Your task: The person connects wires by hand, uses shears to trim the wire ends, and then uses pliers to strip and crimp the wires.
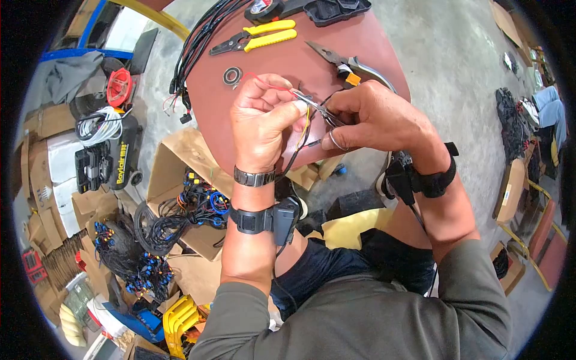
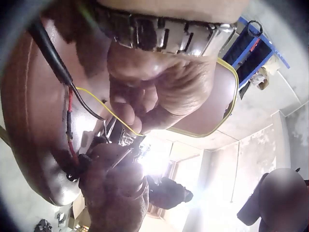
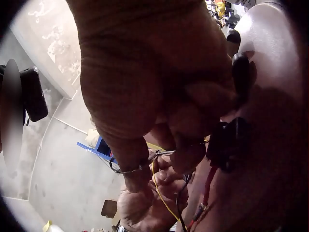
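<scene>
Over the table, the left hand [image 1: 261,123] pinches a red wire [image 1: 255,77] and thin silvery strands [image 1: 306,98] between thumb and fingers. Just beside it, the right hand [image 1: 375,117] has its fingers curled round the other end of the strands; a thin grey loop [image 1: 339,143] passes by its thumb. A yellow wire [image 2: 104,103] runs from a black cable [image 2: 50,53] up to the left hand [image 2: 161,89], close above the right hand [image 2: 116,186]. In the right wrist view a grey strand [image 3: 137,168] crosses the fingertips of the right hand [image 3: 154,82]. What lies inside both grips is hidden.
On the red-brown table [image 1: 216,120] lie yellow-handled wire strippers [image 1: 264,39], pliers [image 1: 336,58], a ring bearing [image 1: 232,76], a tape roll [image 1: 264,10], a black case [image 1: 336,11] and black cables [image 1: 195,51]. A cardboard box [image 1: 168,174] with wiring stands left below the table.
</scene>
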{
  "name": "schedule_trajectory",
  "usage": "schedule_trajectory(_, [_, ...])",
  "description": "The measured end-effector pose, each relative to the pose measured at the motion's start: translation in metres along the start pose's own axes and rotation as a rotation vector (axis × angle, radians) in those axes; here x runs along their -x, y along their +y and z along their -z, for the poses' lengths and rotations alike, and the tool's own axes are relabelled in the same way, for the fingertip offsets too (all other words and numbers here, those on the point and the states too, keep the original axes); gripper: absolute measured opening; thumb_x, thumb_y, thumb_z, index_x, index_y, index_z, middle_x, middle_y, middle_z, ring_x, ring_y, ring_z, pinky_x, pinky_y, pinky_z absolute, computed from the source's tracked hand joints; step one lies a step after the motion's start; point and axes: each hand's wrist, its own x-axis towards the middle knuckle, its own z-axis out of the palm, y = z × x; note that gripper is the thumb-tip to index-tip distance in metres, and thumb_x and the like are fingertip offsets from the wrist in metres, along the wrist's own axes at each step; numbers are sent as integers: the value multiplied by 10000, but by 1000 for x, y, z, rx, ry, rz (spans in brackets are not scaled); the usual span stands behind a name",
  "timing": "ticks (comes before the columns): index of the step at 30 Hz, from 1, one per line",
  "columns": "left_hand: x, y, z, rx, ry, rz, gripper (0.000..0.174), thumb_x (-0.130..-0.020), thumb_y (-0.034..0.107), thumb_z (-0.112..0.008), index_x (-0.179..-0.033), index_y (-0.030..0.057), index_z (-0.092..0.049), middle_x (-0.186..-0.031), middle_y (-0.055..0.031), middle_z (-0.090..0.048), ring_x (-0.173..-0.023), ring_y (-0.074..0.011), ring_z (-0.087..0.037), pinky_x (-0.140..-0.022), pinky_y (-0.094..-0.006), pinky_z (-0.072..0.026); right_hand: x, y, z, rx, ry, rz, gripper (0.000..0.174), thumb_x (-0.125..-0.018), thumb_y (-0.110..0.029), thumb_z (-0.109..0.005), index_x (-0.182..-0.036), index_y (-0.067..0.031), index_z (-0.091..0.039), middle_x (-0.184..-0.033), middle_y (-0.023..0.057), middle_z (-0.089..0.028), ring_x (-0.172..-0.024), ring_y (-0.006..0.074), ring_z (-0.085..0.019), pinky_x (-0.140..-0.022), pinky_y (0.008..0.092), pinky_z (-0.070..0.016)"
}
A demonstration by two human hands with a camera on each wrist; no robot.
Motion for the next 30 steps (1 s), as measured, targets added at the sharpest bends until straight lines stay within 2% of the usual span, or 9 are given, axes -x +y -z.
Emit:
schedule_trajectory(4, [1, -2, 2, -12, -31, -39, 268, -798, -138, -654, -1009, 16, -594, -894, -134, -694, -643, -168, -658, -540, -264, -531, 0, -2, 0, -16, 10, 0, 250, -734, -221, -714, -746, 15, -633, -602, 141, -588, -548, 250, -573, -549, 385, -452])
schedule_trajectory(7, [2, 1, -3, -66, 38, -20, 246, -780, -154, -667, -947, 10, -589, -812, -78, -663, -597, -125, -619, -526, -246, -510, 0, -4, 1, 22, 6, 5, 263, -729, -233, -706, -723, 19, -629, -609, 162, -594, -552, 288, -583, -558, 395, -465])
schedule_trajectory(10, [3, 5, -6, -129, 28, 5, 245, -779, -172, -652, -921, 15, -581, -790, -66, -648, -591, -120, -614, -526, -248, -510, 2, -2, 0, 168, 25, 38, 366, -722, -280, -804, -731, 22, -597, -582, 105, -533, -532, 228, -501, -530, 370, -409])
schedule_trajectory(16, [3, 4, -9, -166, 59, 42, 258, -772, -175, -640, -895, 33, -550, -769, -65, -637, -585, -118, -613, -526, -247, -513, 4, 1, -7, 247, 116, 86, 302, -675, -232, -780, -710, 13, -607, -581, 139, -561, -534, 313, -544, -540, 402, -430])
schedule_trajectory(19, [0, 10, -11, -245, 58, 80, 269, -767, -171, -641, -880, 46, -532, -763, -62, -633, -588, -114, -616, -526, -243, -513, 3, -3, -7, 312, 119, 67, 281, -682, -261, -709, -725, 12, -661, -637, 210, -614, -634, 397, -628, -611, 453, -509])
schedule_trajectory(25, [-4, 14, -9, -279, 27, 57, 274, -759, -170, -634, -873, 55, -526, -767, -53, -624, -589, -107, -612, -517, -241, -510, 3, -5, -10, 379, 133, 66, 236, -680, -226, -710, -754, -5, -677, -635, 205, -620, -645, 391, -642, -620, 455, -521])
schedule_trajectory(30, [-4, 13, -13, -309, 92, 40, 264, -754, -158, -631, -865, 52, -515, -774, -51, -619, -588, -112, -612, -508, -251, -506, 1, -5, -11, 426, 145, 99, 205, -697, -195, -704, -787, -14, -674, -660, 197, -636, -654, 386, -651, -624, 461, -525])
